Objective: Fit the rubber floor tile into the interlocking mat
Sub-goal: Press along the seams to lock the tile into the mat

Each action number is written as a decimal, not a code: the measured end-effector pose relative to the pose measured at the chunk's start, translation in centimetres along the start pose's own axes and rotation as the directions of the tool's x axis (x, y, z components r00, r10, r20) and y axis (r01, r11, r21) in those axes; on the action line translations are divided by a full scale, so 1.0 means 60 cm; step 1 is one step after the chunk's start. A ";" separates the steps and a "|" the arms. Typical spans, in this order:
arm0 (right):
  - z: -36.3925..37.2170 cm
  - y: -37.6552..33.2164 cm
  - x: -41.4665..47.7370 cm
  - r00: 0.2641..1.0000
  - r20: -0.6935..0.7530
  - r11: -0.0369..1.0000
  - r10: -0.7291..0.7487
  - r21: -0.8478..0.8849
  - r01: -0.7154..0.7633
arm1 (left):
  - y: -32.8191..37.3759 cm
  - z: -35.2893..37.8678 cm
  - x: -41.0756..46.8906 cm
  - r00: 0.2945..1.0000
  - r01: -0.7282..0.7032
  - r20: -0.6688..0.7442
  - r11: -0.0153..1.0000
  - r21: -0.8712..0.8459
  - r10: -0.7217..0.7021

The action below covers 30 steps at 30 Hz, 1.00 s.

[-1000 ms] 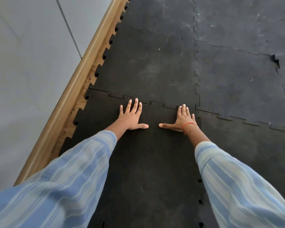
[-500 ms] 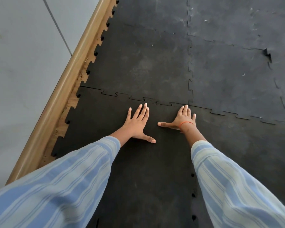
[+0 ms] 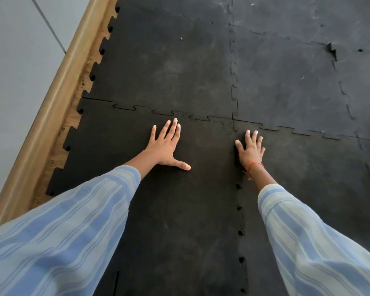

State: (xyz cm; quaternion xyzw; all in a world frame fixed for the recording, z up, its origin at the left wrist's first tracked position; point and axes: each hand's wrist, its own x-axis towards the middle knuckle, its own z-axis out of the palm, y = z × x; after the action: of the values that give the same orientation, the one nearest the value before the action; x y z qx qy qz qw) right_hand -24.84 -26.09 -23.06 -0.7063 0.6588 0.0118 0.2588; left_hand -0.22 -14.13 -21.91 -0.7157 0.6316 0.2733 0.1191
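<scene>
A black rubber floor tile (image 3: 179, 210) with toothed edges lies in the near-left corner of the interlocking mat (image 3: 169, 67). Its far edge meets the tile beyond along a jigsaw seam (image 3: 165, 113). My left hand (image 3: 166, 146) rests flat on the tile just below that seam, fingers spread, thumb out to the right. My right hand (image 3: 251, 149) lies flat over the tile's right-hand seam (image 3: 239, 210), near the corner where the tiles meet. It wears a red wrist thread. Neither hand holds anything.
A wooden skirting strip (image 3: 58, 99) runs diagonally along the left, with a grey wall (image 3: 15, 60) beyond it. A narrow gap of bare floor (image 3: 73, 118) shows between skirting and mat teeth. A torn, lifted spot (image 3: 331, 49) mars a far-right tile.
My right hand has slid rightward from the far seam onto the tile's right-hand seam. My left hand stays flat near the far seam, shifted slightly back toward me.
</scene>
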 end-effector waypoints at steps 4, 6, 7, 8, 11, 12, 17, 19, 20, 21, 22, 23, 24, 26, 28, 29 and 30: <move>-0.024 0.010 0.020 0.995 0.097 0.998 0.025 -0.061 -0.019 | 0.003 0.001 0.000 1.000 -0.001 0.008 1.000 -0.004 0.001; -0.037 0.012 0.029 0.989 0.140 0.997 0.051 -0.061 -0.043 | 0.001 0.001 0.002 1.000 0.002 0.012 1.000 -0.007 -0.002; -0.040 0.011 0.032 0.987 0.149 0.997 0.061 -0.060 -0.052 | 0.000 0.001 0.002 1.000 0.004 0.011 1.000 -0.006 -0.004; -0.040 0.010 0.034 0.986 0.155 0.997 0.069 -0.054 -0.061 | 0.000 0.000 0.002 1.000 0.005 0.012 1.000 -0.006 -0.005; -0.032 0.002 0.034 0.984 0.140 0.994 0.110 -0.039 -0.105 | 0.002 -0.001 0.002 1.000 0.004 0.020 1.000 -0.011 -0.003; -0.029 -0.003 0.035 0.983 0.128 0.991 0.129 -0.036 -0.126 | 0.002 0.000 0.002 1.000 0.004 0.020 1.000 -0.009 -0.004; -0.041 -0.039 0.042 0.964 0.136 0.973 0.228 -0.008 -0.229 | 0.003 -0.003 0.002 1.000 0.016 0.023 1.000 -0.004 -0.016; -0.045 -0.037 0.039 0.967 0.151 0.978 0.207 -0.016 -0.207 | 0.005 -0.004 0.001 0.999 0.021 0.026 1.000 -0.003 -0.021; -0.048 -0.031 0.035 0.971 0.167 0.985 0.172 -0.027 -0.170 | 0.006 -0.004 0.001 0.999 0.025 0.025 1.000 -0.001 -0.025; -0.051 -0.022 0.032 0.973 0.192 0.991 0.130 -0.040 -0.124 | 0.007 -0.005 0.001 0.999 0.029 0.025 1.000 -0.001 -0.029; -0.056 -0.013 0.027 0.971 0.223 0.995 0.092 -0.057 -0.081 | 0.009 -0.007 0.000 0.999 0.032 0.030 0.999 -0.003 -0.032; -0.061 -0.003 0.024 0.966 0.251 0.996 0.065 -0.078 -0.046 | 0.010 -0.008 -0.001 0.999 0.035 0.038 0.999 -0.005 -0.035; -0.065 0.005 0.023 0.963 0.267 0.995 0.045 -0.094 -0.021 | 0.011 -0.010 -0.002 0.998 0.039 0.045 0.999 -0.005 -0.039; -0.067 0.014 0.027 0.967 0.256 0.996 0.018 -0.089 0.005 | 0.012 -0.012 -0.001 0.997 0.052 0.057 0.999 0.003 -0.052; -0.063 0.010 0.030 0.972 0.232 0.998 0.020 -0.067 -0.005 | 0.013 -0.015 0.000 0.996 0.063 0.066 0.998 0.012 -0.064; -0.061 0.008 0.029 0.974 0.225 0.998 0.025 -0.064 -0.011 | 0.015 -0.016 0.001 0.995 0.067 0.074 0.998 0.015 -0.068; -0.059 0.008 0.026 0.974 0.224 0.997 0.027 -0.071 -0.011 | 0.017 -0.015 0.001 0.994 0.073 0.079 0.997 0.017 -0.074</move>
State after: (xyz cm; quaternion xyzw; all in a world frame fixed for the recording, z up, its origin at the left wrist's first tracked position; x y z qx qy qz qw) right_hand -26.24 -28.89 -20.70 -0.7026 0.6312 0.1170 0.3068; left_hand -0.98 -14.81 -21.01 -0.7261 0.6014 0.2926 0.1594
